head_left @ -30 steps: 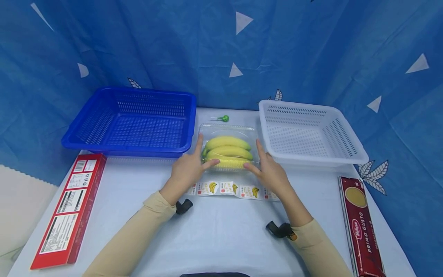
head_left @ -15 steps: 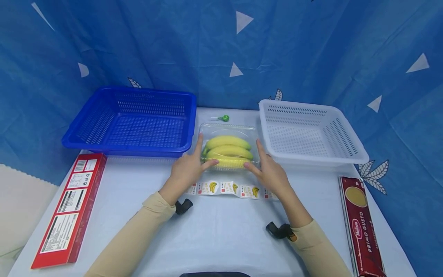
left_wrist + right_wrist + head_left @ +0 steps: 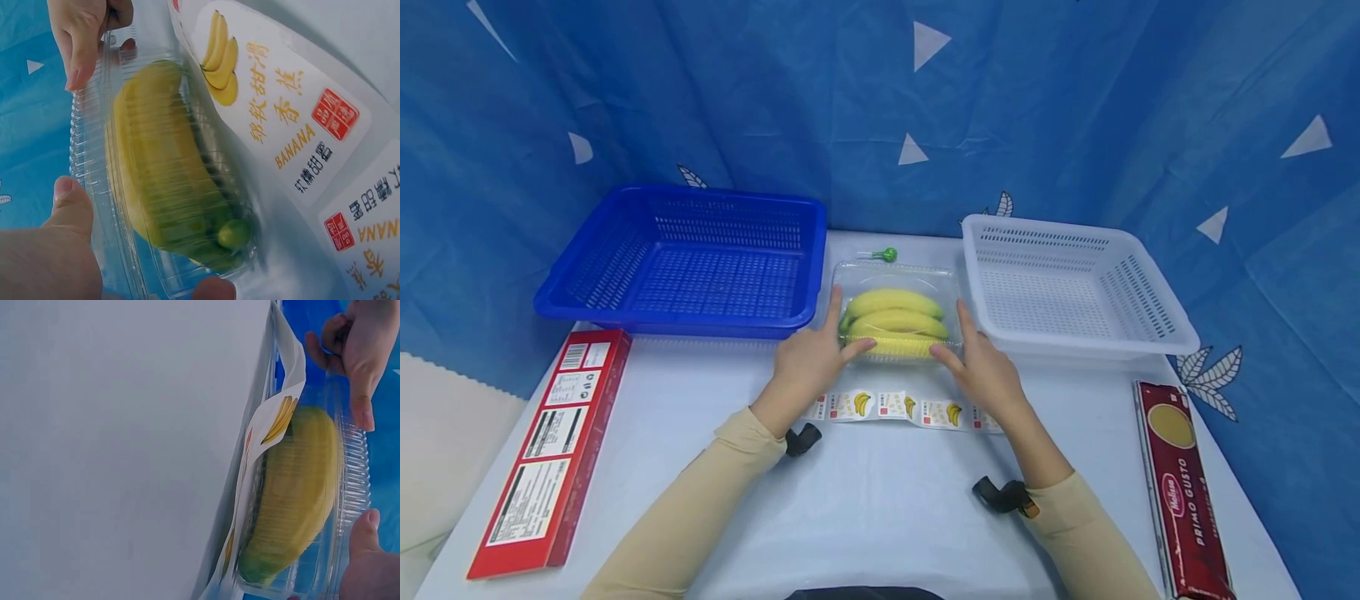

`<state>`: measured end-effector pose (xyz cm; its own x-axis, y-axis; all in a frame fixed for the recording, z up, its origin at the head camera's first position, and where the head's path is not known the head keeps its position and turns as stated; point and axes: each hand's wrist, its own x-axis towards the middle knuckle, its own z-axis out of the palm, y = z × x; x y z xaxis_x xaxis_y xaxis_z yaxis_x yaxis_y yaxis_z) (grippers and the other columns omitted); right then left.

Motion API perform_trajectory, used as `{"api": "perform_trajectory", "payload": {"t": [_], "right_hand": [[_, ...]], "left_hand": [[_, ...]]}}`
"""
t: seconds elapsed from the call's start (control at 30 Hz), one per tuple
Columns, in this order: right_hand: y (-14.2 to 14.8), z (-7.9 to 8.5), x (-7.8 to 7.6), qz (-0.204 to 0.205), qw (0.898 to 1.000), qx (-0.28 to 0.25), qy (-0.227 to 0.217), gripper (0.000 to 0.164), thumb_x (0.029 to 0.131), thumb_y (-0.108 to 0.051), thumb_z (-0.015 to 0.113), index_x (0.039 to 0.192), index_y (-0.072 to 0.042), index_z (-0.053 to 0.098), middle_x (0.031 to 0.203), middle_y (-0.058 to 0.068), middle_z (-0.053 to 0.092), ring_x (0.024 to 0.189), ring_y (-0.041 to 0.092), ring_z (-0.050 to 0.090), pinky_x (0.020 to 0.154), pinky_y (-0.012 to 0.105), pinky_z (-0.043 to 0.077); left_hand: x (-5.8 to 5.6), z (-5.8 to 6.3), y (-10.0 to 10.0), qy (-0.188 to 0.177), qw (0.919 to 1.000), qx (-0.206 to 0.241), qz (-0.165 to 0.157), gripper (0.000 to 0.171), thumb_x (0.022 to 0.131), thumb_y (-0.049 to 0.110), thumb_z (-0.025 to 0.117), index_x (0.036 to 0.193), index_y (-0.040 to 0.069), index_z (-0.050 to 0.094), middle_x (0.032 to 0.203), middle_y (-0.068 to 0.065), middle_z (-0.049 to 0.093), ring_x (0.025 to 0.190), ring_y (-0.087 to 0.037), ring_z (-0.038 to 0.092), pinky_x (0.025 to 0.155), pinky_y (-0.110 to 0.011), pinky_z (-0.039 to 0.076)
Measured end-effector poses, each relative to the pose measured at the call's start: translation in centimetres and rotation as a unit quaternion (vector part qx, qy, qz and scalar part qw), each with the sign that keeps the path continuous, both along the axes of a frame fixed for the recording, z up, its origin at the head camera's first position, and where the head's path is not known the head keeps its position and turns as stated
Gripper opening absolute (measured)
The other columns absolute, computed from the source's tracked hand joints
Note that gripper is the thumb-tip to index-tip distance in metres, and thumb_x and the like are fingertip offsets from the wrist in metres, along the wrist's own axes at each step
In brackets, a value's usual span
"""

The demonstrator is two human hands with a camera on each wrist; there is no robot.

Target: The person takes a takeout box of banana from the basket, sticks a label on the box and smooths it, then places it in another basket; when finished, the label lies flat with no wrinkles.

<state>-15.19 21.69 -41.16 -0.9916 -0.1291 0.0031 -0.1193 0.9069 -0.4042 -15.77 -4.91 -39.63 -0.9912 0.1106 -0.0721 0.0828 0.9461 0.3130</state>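
Observation:
A clear plastic clamshell box [image 3: 925, 277] with several yellow bananas [image 3: 895, 320] inside lies at the table's middle. My left hand [image 3: 808, 364] grips its left side, thumb on the front lid edge and index finger along the side. On the opposite side my right hand [image 3: 990, 375] holds it the same way. In the left wrist view, a fingertip [image 3: 214, 289] shows low at the box's near end; the other fingers are mostly hidden. A strip of banana labels [image 3: 891, 407] lies just in front of the box, and appears large in the left wrist view.
A blue basket [image 3: 677, 323] stands back left, a white basket [image 3: 1090, 343] back right. Behind the box lies a green lollipop [image 3: 889, 255]. A red carton [image 3: 550, 450] lies at the left edge, a dark red pasta box [image 3: 1183, 492] at the right.
The clamshell box and the left hand have shifted slightly up in the head view, away from the label strip. Both hands keep their places on the box's sides.

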Motion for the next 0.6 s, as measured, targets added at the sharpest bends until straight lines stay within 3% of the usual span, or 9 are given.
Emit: {"api": "perform_trajectory", "payload": {"t": [0.6], "right_hand": [[-0.85, -0.01, -0.16, -0.03, 0.999, 0.011, 0.017, 0.094, 0.091, -0.078, 0.03, 0.161, -0.026, -0.003, 0.146, 0.024, 0.05, 0.12, 0.047, 0.059, 0.081, 0.059, 0.054]], "left_hand": [[-0.7, -0.4, 0.4, 0.022, 0.9997, -0.001, 0.013, 0.1, 0.088, 0.081, 0.035, 0.161, 0.025, -0.006, 0.049, 0.0, 0.039, 0.041, -0.013, 0.03, 0.039, -0.029, 0.026]]}}
